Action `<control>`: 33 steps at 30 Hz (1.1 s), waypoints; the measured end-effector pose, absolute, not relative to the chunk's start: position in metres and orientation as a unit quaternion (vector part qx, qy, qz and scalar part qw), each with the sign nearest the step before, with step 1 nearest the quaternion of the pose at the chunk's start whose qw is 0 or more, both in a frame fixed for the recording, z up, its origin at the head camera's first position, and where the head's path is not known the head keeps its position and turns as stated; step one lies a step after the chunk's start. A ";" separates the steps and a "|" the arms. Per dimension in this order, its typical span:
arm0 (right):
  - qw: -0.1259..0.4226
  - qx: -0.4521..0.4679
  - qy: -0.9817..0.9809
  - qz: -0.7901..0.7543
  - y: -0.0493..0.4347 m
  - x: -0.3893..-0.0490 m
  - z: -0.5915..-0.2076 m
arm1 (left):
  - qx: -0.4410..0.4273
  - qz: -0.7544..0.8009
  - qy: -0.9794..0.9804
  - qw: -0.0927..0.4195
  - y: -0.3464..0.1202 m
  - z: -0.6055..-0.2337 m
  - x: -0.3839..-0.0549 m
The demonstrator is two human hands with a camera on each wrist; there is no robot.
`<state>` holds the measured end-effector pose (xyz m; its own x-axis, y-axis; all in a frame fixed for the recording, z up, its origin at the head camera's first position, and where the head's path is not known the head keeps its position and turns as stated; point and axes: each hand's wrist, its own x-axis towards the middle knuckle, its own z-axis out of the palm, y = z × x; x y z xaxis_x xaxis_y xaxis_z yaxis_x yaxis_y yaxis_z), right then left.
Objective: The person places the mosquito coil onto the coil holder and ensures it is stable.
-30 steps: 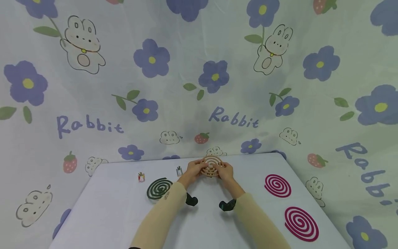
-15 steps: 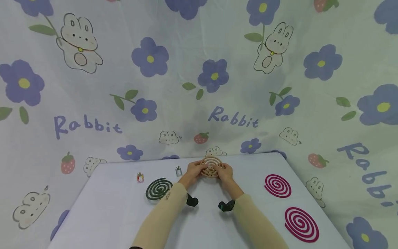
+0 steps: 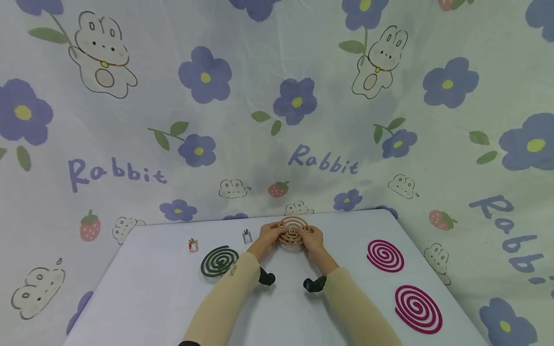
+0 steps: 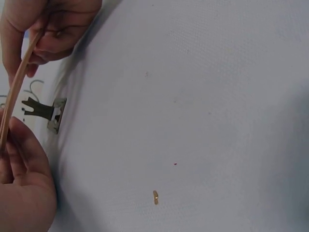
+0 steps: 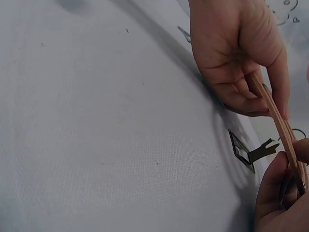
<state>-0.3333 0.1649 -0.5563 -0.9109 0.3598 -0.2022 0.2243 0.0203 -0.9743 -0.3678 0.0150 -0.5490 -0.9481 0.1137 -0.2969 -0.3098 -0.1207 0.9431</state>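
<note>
A tan mosquito coil [image 3: 294, 217] is held up at the far middle of the table. My left hand [image 3: 269, 237] grips its left edge, and my right hand [image 3: 315, 238] grips the right edge. From the left wrist, the coil [image 4: 17, 87] shows nearly edge-on, between my right hand above and left hand below. A small metal coil stand [image 4: 42, 111] with a forked prong sits on the table behind it. The right wrist view has the same stand [image 5: 251, 152] beside the coil [image 5: 282, 126], apparently not touching. In the head view, this stand is not clearly visible.
A dark green coil [image 3: 220, 262] lies left of my forearm. Farther left are a red-and-gold stand [image 3: 193, 245] and a silver stand [image 3: 247, 236]. Two magenta coils [image 3: 385, 255] lie at the right. A patterned cloth [image 3: 242, 120] hangs behind the table.
Both hands keep hold of the tan coil in almost the same place. The head view has shifted slightly.
</note>
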 end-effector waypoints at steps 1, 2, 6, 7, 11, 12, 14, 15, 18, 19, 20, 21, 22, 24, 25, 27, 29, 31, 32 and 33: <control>0.051 -0.206 -0.713 0.668 0.165 -0.333 -0.556 | -0.078 0.743 0.649 0.144 0.015 -0.549 -0.368; 0.050 -0.207 -0.713 0.668 0.165 -0.333 -0.557 | -0.078 0.742 0.650 0.145 0.015 -0.549 -0.368; 0.050 -0.208 -0.713 0.668 0.164 -0.333 -0.558 | -0.077 0.737 0.656 0.148 0.014 -0.550 -0.368; 0.050 -0.210 -0.712 0.668 0.164 -0.333 -0.558 | -0.077 0.735 0.657 0.148 0.014 -0.550 -0.368; 0.052 -0.208 -0.710 0.671 0.164 -0.332 -0.560 | -0.076 0.732 0.660 0.150 0.014 -0.548 -0.367; 0.053 -0.208 -0.710 0.671 0.163 -0.332 -0.560 | -0.076 0.732 0.660 0.150 0.014 -0.548 -0.367; 0.054 -0.206 -0.709 0.672 0.163 -0.332 -0.560 | -0.077 0.732 0.661 0.151 0.014 -0.547 -0.367; 0.055 -0.205 -0.709 0.672 0.163 -0.332 -0.561 | -0.076 0.731 0.662 0.151 0.013 -0.547 -0.368; 0.055 -0.203 -0.711 0.671 0.163 -0.331 -0.561 | -0.073 0.730 0.663 0.150 0.013 -0.548 -0.369; 0.056 -0.202 -0.711 0.671 0.163 -0.331 -0.561 | -0.071 0.729 0.664 0.150 0.013 -0.549 -0.369; 0.056 -0.201 -0.711 0.671 0.163 -0.331 -0.561 | -0.070 0.728 0.665 0.149 0.013 -0.549 -0.369; 0.056 -0.199 -0.713 0.670 0.163 -0.331 -0.561 | -0.069 0.728 0.666 0.149 0.013 -0.549 -0.369; 0.056 -0.198 -0.713 0.670 0.163 -0.331 -0.561 | -0.068 0.727 0.667 0.149 0.013 -0.549 -0.369; 0.057 -0.198 -0.715 0.668 0.163 -0.331 -0.561 | -0.068 0.723 0.671 0.148 0.013 -0.550 -0.370; 0.057 -0.198 -0.716 0.667 0.163 -0.331 -0.561 | -0.068 0.722 0.673 0.148 0.014 -0.551 -0.370; 0.057 -0.200 -0.718 0.664 0.163 -0.331 -0.561 | -0.070 0.719 0.675 0.148 0.013 -0.551 -0.370; 0.057 -0.202 -0.719 0.662 0.163 -0.331 -0.561 | -0.071 0.719 0.675 0.147 0.014 -0.552 -0.371; 0.056 -0.202 -0.719 0.662 0.163 -0.330 -0.561 | -0.071 0.720 0.674 0.145 0.014 -0.554 -0.371; 0.056 -0.202 -0.720 0.662 0.162 -0.330 -0.561 | -0.072 0.720 0.674 0.144 0.014 -0.555 -0.371; 0.056 -0.202 -0.720 0.661 0.162 -0.330 -0.562 | -0.073 0.721 0.674 0.144 0.014 -0.556 -0.372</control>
<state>-0.3298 0.1623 -0.5617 -0.9122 0.3652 -0.1858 0.2164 0.0444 -0.9753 -0.3716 0.0138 -0.5558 -0.9479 0.1096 -0.2990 -0.3057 -0.0503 0.9508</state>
